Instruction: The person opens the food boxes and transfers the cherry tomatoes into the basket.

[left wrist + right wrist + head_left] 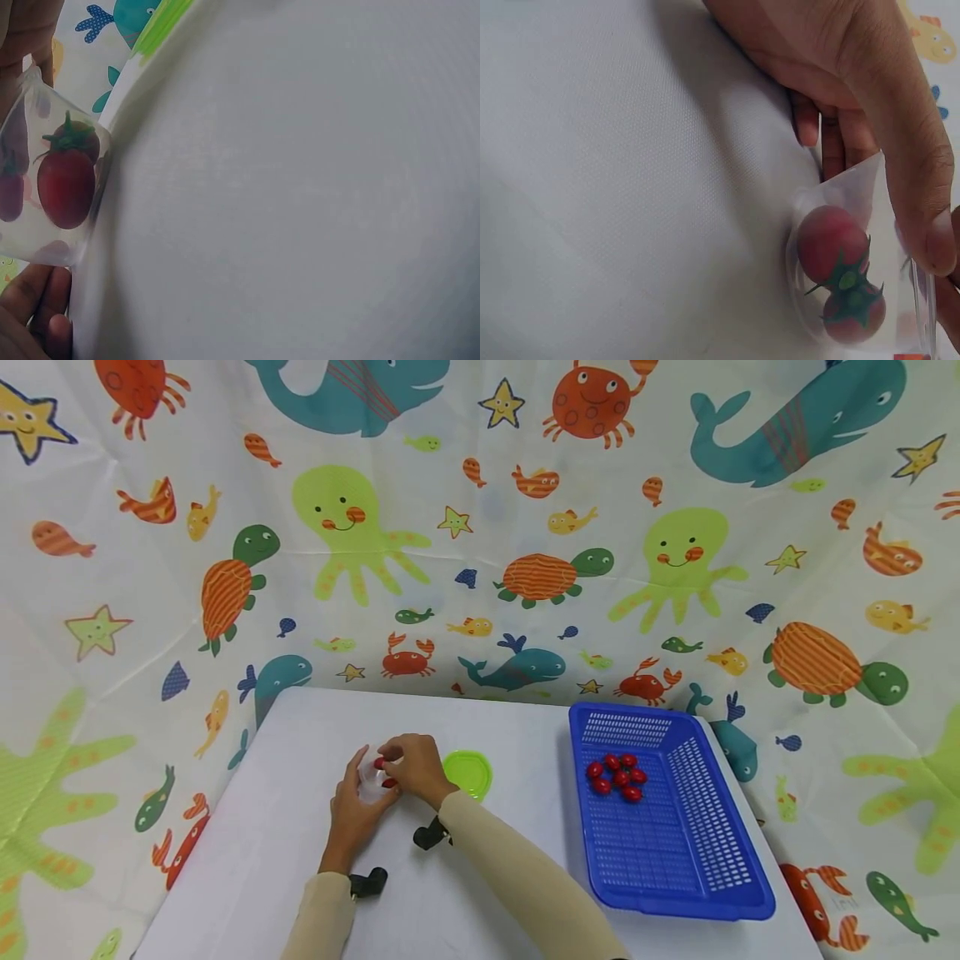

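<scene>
My left hand [354, 814] grips a small translucent plastic container [367, 795], thumb on the near side and fingers on the far side. Over its opening, my right hand [420, 764] pinches a red cherry tomato [379, 763] between thumb and fingertips. More cherry tomatoes [66, 187] with green stems show through the container wall in the left wrist view. Two tomatoes [832, 244] lie against the wall in the right wrist view, where the right thumb [939, 240] is at the rim. A green round lid [474, 775] lies just right of the hands.
A blue plastic basket [671, 893] stands on the right of the white table [247, 860], with several cherry tomatoes [622, 778] in its far left part. A curtain [465, 635] printed with sea animals hangs behind the table.
</scene>
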`<control>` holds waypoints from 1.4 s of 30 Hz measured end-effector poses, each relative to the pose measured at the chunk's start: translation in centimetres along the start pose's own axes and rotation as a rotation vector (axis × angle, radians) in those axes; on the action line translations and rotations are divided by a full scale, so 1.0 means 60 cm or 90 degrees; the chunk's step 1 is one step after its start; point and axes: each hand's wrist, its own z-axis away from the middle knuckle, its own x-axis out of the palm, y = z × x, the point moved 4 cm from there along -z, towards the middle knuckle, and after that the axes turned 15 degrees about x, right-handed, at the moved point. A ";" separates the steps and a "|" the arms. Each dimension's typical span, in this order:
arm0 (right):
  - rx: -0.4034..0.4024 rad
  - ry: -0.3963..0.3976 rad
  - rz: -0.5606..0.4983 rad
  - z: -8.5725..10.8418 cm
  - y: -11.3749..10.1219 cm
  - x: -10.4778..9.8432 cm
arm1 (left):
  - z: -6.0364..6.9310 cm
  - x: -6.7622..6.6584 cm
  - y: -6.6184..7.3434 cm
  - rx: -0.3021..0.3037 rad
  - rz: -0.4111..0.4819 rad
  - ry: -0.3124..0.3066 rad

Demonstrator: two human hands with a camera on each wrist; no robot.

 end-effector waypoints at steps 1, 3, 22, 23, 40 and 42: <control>0.001 0.002 -0.010 0.001 0.001 -0.002 | 0.000 0.000 0.000 -0.002 -0.001 -0.002; 0.006 0.008 -0.032 0.003 0.005 -0.005 | -0.001 0.000 0.000 -0.007 0.000 -0.007; 0.034 0.065 -0.166 0.014 0.030 -0.047 | 0.001 0.001 0.002 -0.030 -0.010 -0.017; 0.042 0.068 -0.175 0.015 0.031 -0.049 | 0.001 0.001 0.002 -0.031 -0.008 -0.018; 0.045 0.101 -0.298 0.026 0.020 -0.114 | -0.002 0.002 -0.005 -0.032 -0.004 -0.026; 0.046 0.105 -0.304 0.027 0.018 -0.123 | -0.001 0.002 -0.004 -0.035 -0.005 -0.027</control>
